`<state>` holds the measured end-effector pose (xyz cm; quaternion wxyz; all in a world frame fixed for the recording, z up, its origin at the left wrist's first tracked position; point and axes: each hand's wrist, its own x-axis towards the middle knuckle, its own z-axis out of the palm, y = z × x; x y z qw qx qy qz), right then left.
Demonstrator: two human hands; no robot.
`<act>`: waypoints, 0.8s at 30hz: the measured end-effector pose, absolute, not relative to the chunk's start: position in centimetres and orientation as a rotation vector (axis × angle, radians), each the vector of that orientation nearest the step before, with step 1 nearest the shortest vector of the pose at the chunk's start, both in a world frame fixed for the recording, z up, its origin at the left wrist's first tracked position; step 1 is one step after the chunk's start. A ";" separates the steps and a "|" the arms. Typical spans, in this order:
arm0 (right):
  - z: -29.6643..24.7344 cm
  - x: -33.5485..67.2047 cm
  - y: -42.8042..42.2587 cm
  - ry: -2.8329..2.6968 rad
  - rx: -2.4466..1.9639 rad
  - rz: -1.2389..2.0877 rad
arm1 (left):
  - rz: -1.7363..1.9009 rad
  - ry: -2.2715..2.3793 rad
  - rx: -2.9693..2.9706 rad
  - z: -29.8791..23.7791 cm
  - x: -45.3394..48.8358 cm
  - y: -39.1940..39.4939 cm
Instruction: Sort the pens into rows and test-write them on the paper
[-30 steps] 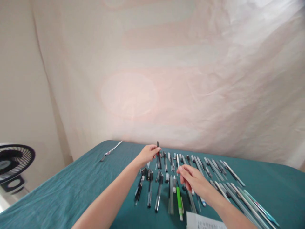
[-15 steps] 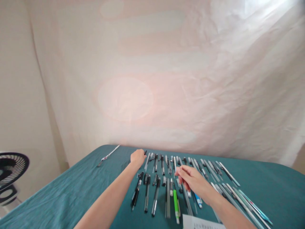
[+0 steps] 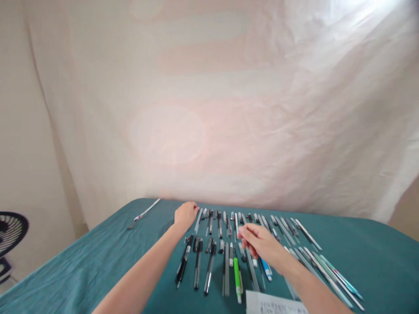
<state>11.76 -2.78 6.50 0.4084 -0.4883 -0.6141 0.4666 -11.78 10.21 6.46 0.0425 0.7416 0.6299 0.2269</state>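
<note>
Many pens lie in two rows on a teal tablecloth (image 3: 98, 266). My left hand (image 3: 185, 214) rests at the left end of the back row (image 3: 229, 218), fingers curled down onto the cloth beside a grey pen (image 3: 198, 220); what they hold, if anything, is hidden. My right hand (image 3: 260, 245) hovers over the middle of the front row (image 3: 209, 261), fingers loosely bent and apart with nothing in them. Just below it lie a green pen (image 3: 237, 272) and a blue-capped pen (image 3: 266, 269).
A lone pen (image 3: 144, 213) lies apart near the table's far left corner. A white sheet of paper (image 3: 275, 304) sits at the near edge. A black fan (image 3: 9, 231) stands off the table at the left. A pale cloth backdrop hangs behind the table.
My left hand, which held a black pen upright above the back row, has come down and left to the row's left end. The right hand stayed over the front row.
</note>
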 end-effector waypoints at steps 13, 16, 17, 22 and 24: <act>10.3 14.1 -4.3 -1.676 -1.175 1.022 | 0.815 0.931 1.650 7.4 -2.4 -6.0; 12.0 16.4 -4.6 -1.649 -1.168 0.931 | 0.600 0.840 1.776 5.1 -1.2 -8.8; 12.5 17.3 -4.7 -1.638 -1.175 0.908 | 0.515 0.762 1.839 4.3 -0.8 -9.5; 13.4 22.3 -4.7 -1.647 -1.356 0.730 | 0.297 0.602 2.083 1.8 0.6 -11.2; 13.1 24.3 -4.6 -1.697 -1.492 0.614 | 0.296 0.625 2.196 2.1 0.7 -11.5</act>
